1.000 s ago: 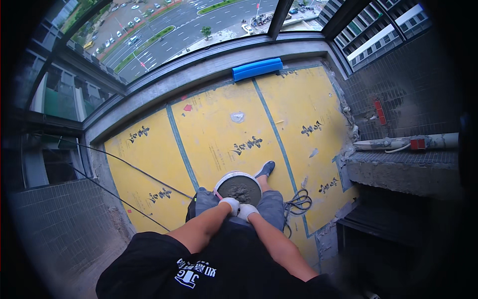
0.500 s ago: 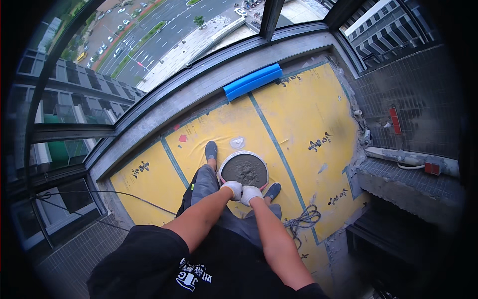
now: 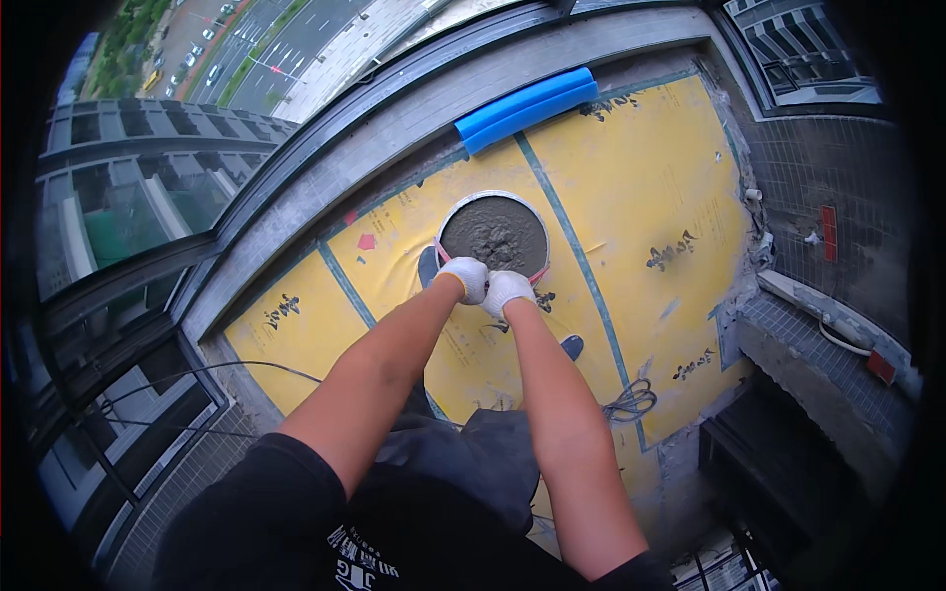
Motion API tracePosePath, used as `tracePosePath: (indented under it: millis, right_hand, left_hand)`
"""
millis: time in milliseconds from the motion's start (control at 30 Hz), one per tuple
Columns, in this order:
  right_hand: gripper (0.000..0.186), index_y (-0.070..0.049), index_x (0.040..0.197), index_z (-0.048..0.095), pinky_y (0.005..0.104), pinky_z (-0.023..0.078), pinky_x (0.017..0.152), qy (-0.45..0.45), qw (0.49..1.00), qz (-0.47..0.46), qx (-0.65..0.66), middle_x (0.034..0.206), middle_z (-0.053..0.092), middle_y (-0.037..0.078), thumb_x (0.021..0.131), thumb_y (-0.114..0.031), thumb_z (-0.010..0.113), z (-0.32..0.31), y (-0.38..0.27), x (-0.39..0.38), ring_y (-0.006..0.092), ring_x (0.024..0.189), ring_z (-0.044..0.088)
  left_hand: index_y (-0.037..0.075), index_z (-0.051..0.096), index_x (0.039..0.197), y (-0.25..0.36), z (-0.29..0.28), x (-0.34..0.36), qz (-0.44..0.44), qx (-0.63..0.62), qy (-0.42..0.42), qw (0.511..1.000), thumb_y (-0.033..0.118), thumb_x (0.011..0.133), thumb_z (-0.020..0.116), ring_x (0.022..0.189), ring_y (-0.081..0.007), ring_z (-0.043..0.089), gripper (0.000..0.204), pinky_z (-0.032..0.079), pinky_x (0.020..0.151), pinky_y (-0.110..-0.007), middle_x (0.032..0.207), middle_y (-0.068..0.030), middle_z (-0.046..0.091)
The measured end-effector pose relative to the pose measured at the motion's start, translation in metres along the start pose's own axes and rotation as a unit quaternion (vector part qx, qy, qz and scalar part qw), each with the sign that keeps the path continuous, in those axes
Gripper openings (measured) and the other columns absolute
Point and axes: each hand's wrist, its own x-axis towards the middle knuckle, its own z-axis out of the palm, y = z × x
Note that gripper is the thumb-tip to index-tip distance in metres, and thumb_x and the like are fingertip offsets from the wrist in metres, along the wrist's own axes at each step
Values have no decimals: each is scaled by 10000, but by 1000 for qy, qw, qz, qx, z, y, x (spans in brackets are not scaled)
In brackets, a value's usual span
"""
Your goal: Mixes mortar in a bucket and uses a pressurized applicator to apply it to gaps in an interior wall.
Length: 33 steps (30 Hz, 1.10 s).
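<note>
Round bucket (image 3: 493, 194), grey mortar (image 3: 493, 231) inside, wet, lumpy at middle. Left hand (image 3: 465, 280), right hand (image 3: 508, 292) closed on pink handle (image 3: 539, 277).

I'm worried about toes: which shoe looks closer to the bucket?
The left shoe, seen beside the bucket and partly hidden; the right shoe shows clear of it, lower down.

Yellow floor sheeting (image 3: 680, 197) spreads out here, seamed with green tape (image 3: 576, 251). Daylight comes through dark-framed windows (image 3: 148, 192) above a grey ledge (image 3: 335, 182), and a dark tiled wall (image 3: 803, 163) stands at the right.
</note>
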Motion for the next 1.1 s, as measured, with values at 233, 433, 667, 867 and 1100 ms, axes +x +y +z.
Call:
tracePosePath:
  millis: [233, 433, 667, 867, 1100]
  right_hand:
    - [280, -89, 1055, 778, 454, 572, 904, -14, 999, -12, -43, 1114, 748, 209, 858, -250, 661, 1, -5, 13, 311, 1044, 738]
    - [505, -79, 1331, 629, 422, 391, 1148, 41, 995, -56, -75, 1359, 618, 185, 858, -250, 674, 38, 8, -63, 325, 1317, 550]
    - [504, -60, 1329, 652, 466, 499, 1054, 23, 968, 99, 231, 1271, 684, 232, 886, -300, 629, 93, 152, -234, 377, 1181, 662]
    - [338, -85, 1023, 783, 511, 562, 895, 100, 908, 310, 264, 1064, 752, 205, 884, -319, 581, 129, 318, -425, 383, 997, 730]
    - [468, -19, 1040, 730, 524, 547, 899, 191, 726, 518, 409, 1072, 720, 265, 973, -405, 475, 330, 302, -679, 426, 976, 702]
  left_hand:
    - [46, 789, 983, -10, -4, 10, -11, -6, -39, 999, 333, 776, 703, 962, -410, 722, 364, 564, 902, -472, 987, -235, 748]
    - [109, 604, 1381, 5, 54, -52, 3, 167, -60, 984, 349, 784, 700, 1313, -358, 563, 650, 421, 1109, -432, 1319, -204, 646]
    - [0, 672, 1244, 44, 59, -143, -118, -210, 179, 954, 244, 927, 613, 1047, -356, 715, 405, 550, 955, -424, 1127, -243, 727]
    - [-31, 635, 1179, 56, 132, -277, -316, -450, 179, 816, 111, 963, 531, 582, -186, 630, 278, 499, 486, -319, 860, -139, 703]
    - [-38, 713, 1042, 150, 86, -259, -101, -183, -19, 978, 168, 945, 592, 663, -212, 683, 258, 548, 577, -344, 880, -147, 727]
